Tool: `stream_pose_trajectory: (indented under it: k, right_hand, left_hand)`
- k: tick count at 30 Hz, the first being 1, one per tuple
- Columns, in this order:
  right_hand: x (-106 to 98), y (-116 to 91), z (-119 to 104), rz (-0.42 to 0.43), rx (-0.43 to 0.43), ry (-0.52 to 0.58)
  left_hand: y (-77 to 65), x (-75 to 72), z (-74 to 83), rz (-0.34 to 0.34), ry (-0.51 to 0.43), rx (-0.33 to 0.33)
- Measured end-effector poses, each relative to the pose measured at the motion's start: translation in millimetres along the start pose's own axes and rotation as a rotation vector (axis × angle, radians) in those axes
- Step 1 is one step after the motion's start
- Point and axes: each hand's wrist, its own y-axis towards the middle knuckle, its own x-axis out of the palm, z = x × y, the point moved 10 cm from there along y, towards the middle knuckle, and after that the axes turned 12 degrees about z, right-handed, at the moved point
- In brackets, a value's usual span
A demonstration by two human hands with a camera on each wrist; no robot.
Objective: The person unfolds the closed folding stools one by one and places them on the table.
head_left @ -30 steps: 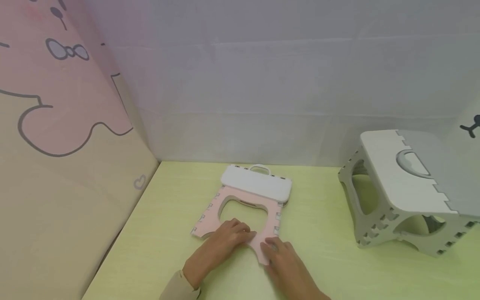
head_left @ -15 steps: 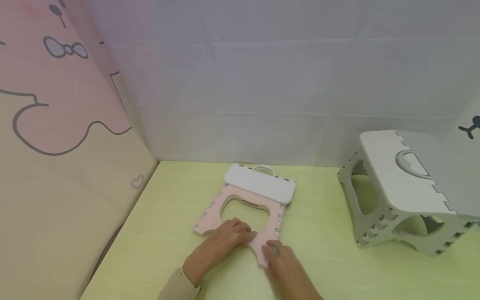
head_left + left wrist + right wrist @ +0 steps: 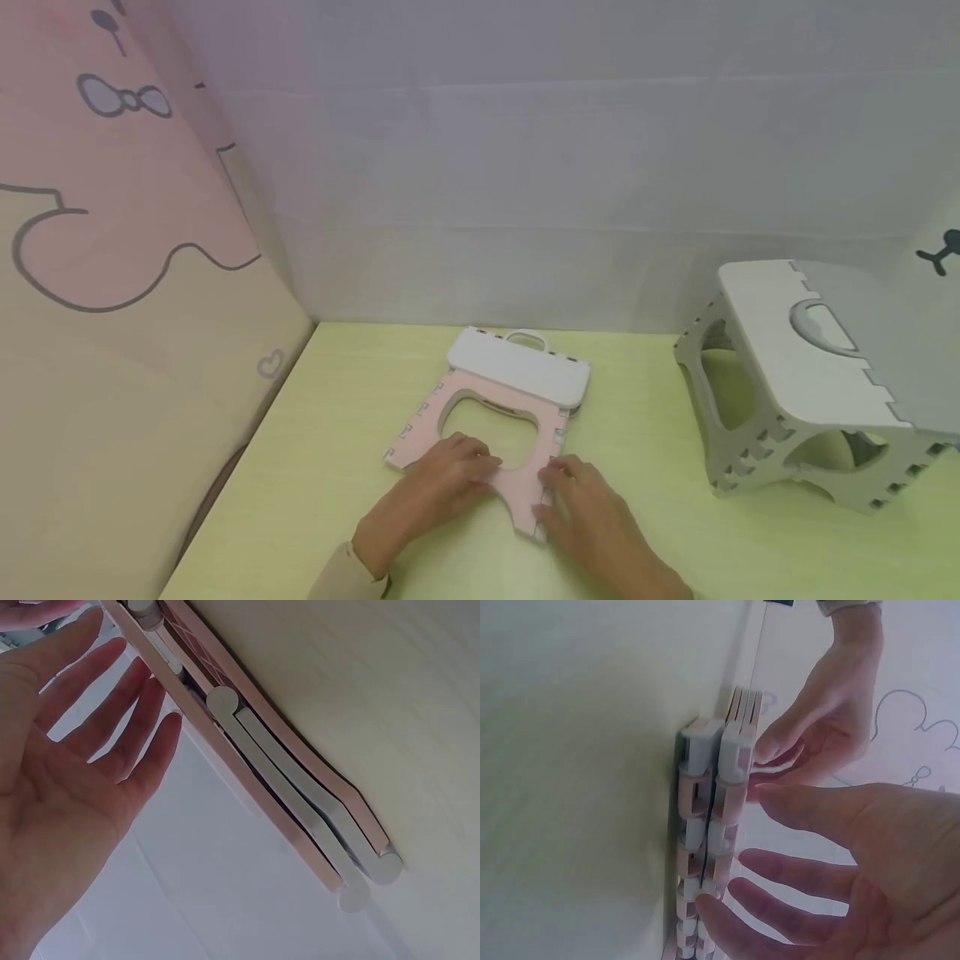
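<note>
A folding stool (image 3: 517, 367) lies folded flat, with a white seat panel and carry handle at its far end and pink legs towards me. My left hand (image 3: 442, 483) rests on the near part of the pink leg panel, below its large opening. In the left wrist view, that hand's fingers (image 3: 154, 757) are extended, their tips at the panel's upper face. My right hand (image 3: 600, 517) touches the right hinged edge, thumb and fingers spread. The right wrist view shows this hand's fingers (image 3: 802, 874) beside the stacked hinges (image 3: 712, 787), with a gap between the folded layers.
An unfolded grey and white step stool (image 3: 817, 350) stands upright at the right. The yellow-green tabletop (image 3: 360, 367) meets a pale wall covering (image 3: 480, 275) at the back. A pink and cream printed panel (image 3: 135, 350) borders the left side.
My right hand has shifted from the near right leg's top face outward to its right edge. The left hand has moved slightly left. The folded stool has shifted only slightly.
</note>
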Motion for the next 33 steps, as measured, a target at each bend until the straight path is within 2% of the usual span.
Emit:
stream_pose_trajectory:
  k: [5, 11, 15, 22, 25, 28, 33]
  right_hand:
    - [-1.1, 8.3, 5.7, 0.054, -0.032, 0.000]
    - [-3.2, 17.0, 8.4, 0.118, -0.081, 0.014]
    - [-4.6, 25.0, 11.4, 0.136, -0.079, 0.028]
    - [-7.9, 40.8, 19.2, 0.146, -0.045, 0.039]
    - [-8.5, 45.7, 22.8, 0.148, -0.039, 0.038]
    - [-9.1, 51.4, 26.4, 0.149, -0.025, 0.026]
    - [-9.2, 61.9, 34.8, 0.138, 0.017, 0.005]
  left_hand:
    - [-1.4, -8.6, -5.4, 0.063, 0.027, -0.017]
    - [-5.8, -19.3, -15.5, 0.128, 0.051, -0.072]
    - [-10.9, -26.4, -24.3, 0.160, 0.103, -0.127]
    - [-18.4, -44.5, -35.2, 0.291, 0.179, -0.182]
    - [-21.4, -49.5, -40.3, 0.320, 0.208, -0.210]
    - [-24.2, -53.8, -46.8, 0.338, 0.234, -0.256]
    - [-30.8, -62.0, -58.9, 0.367, 0.264, -0.371]
